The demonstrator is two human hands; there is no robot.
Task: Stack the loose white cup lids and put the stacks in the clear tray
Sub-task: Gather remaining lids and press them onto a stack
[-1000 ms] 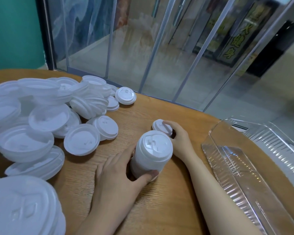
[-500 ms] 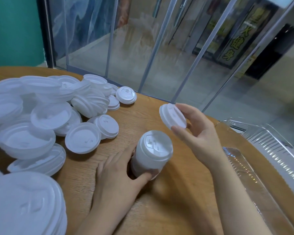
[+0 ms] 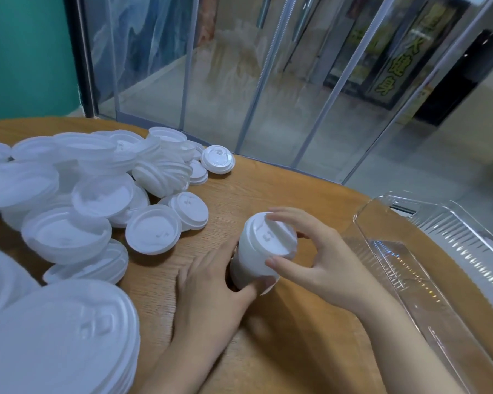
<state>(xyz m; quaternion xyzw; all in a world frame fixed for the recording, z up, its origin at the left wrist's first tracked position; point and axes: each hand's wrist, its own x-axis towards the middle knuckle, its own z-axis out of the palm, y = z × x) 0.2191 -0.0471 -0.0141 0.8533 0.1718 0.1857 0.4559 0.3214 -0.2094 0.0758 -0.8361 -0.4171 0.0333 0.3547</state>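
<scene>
Lying heaped at far left on the wooden table (image 3: 268, 351): loose white lids (image 3: 103, 194), overlapping, some dome-up, some hollow-up, a large blurred pile (image 3: 57, 342) crowding the near-left corner. Sitting nearest the work: one hollow-up lid (image 3: 153, 229), apart from the hands, likely the easiest next pick.

Bracing at centre: left hand (image 3: 211, 288), fingers and thumb curling round the base of the standing stack (image 3: 254, 260), evidently steadying it against tipping. Tilting slightly toward the left.

Seating from above: right hand (image 3: 322, 263), thumb and fingers pinching the rim of the top lid (image 3: 272, 237), which is resting askew on the stack, not yet seeming pressed home. Judging the step as nesting one more lid.

Waiting at right: clear tray (image 3: 410, 268), holding no lids in view, long wall just beside the right wrist. Leaving a bare strip of table between stack and tray for a short sideways carry. Running close behind: table edge against the glass partition (image 3: 268, 95); little room for overshoot there.
</scene>
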